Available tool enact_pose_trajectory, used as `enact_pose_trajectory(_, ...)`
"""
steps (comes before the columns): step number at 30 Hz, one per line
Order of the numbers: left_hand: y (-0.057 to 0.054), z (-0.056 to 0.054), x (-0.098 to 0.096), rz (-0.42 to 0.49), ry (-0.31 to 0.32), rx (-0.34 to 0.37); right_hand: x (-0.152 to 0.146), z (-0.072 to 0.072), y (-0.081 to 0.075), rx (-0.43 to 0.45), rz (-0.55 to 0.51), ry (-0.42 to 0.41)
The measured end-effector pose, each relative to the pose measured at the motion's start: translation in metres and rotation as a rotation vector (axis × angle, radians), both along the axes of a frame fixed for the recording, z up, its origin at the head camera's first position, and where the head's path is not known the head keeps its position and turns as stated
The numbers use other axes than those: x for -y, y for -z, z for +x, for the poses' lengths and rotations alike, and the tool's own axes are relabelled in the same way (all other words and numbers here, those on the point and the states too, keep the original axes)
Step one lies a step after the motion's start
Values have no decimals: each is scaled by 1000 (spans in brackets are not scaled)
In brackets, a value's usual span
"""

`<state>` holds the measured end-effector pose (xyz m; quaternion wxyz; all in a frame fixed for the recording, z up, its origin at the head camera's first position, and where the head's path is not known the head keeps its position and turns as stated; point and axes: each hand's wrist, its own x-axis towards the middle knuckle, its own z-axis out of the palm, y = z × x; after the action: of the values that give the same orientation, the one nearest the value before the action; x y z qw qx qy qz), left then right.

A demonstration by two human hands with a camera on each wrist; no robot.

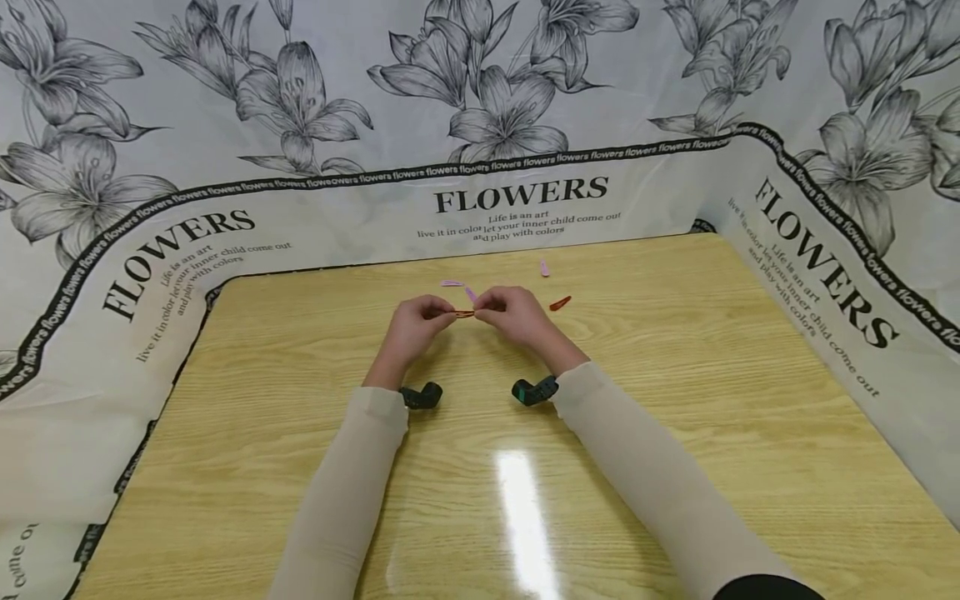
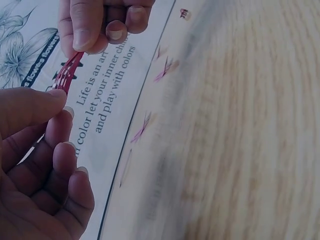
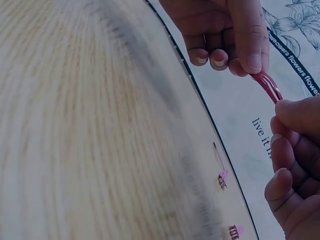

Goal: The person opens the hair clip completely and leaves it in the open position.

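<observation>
Over pale wood worktop [image 1: 750, 375], pinching ends of red hair clip [image 1: 464, 314] with left hand [image 1: 416, 327] at nine o'clock and right hand [image 1: 521, 317] at three; might spring away if tugged too loosely

A red clip [image 2: 64, 77] is being pinched at its lower end by the left hand [image 2: 55, 167] and at its upper end by the right hand [image 2: 92, 22]. The printed cloth [image 2: 107, 155] is being partly hidden by both. Pink clips [image 2: 141, 129] and a red piece [image 2: 184, 14] are being borne by the table [image 2: 245, 150], well apart from the hands.
</observation>
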<state>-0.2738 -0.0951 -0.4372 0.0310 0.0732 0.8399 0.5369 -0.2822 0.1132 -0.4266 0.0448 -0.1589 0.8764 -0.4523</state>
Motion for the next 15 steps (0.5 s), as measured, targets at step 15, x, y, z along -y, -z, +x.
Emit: enact_pose_trajectory(15,5,12,-6,47,25,15,-7,15,5,-10,-30,22)
